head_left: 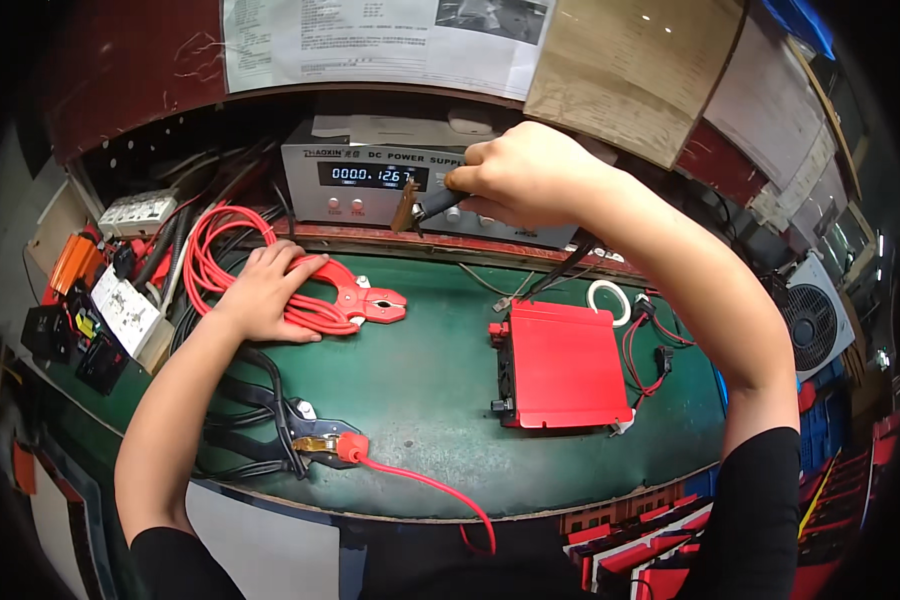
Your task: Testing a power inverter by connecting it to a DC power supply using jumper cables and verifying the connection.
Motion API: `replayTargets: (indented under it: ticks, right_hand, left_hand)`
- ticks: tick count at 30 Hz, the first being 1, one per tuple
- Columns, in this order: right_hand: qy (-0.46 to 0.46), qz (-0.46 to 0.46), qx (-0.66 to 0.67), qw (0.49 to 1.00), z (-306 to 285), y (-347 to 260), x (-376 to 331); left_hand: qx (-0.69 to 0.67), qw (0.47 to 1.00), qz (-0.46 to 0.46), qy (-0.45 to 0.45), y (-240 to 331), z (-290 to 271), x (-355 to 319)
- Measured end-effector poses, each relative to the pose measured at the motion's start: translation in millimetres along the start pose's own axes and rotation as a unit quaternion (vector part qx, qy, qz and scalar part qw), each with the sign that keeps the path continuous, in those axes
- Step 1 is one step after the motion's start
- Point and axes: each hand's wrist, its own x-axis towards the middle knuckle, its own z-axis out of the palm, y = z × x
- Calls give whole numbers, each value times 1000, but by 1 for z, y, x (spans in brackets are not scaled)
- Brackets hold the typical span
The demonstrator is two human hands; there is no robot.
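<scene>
Clamp (365, 298) juts rightward from under left hand (267, 290), touching.

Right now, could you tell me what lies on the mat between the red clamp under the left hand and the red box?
In the head view, only bare green mat separates the red clamp from the red box.

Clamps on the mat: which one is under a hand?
The red clamp, at the mat's back left: the left hand rests on its handles and coiled red cable. The black clamp lies untouched near the front edge.
</scene>
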Motion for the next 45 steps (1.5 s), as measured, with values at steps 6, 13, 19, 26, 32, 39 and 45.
replayTargets:
  ticks: [6,13,19,26,32,39,45]
  right_hand:
    - [-84,41,-73,993,8,-11,33]
    - [-31,9,-53,998,10,1,35]
    - [-31,3,0,1000,44,-13,20]
    - [-56,-8,110,992,64,-29,20]
    - [-155,-6,53,986,64,-49,40]
    - [-210,-24,-3,977,49,-76,59]
    - [-201,-18,12,979,50,-73,57]
  left_hand:
    - [-43,998,23,33,5,14,3]
    - [-53,998,-8,29,8,16,6]
    - [-59,997,-28,44,11,20,5]
    - [-14,996,-45,71,13,20,4]
    - [-45,994,-51,82,14,22,5]
    - [-30,992,-31,120,15,22,7]
    - [-37,993,-46,100,14,24,4]
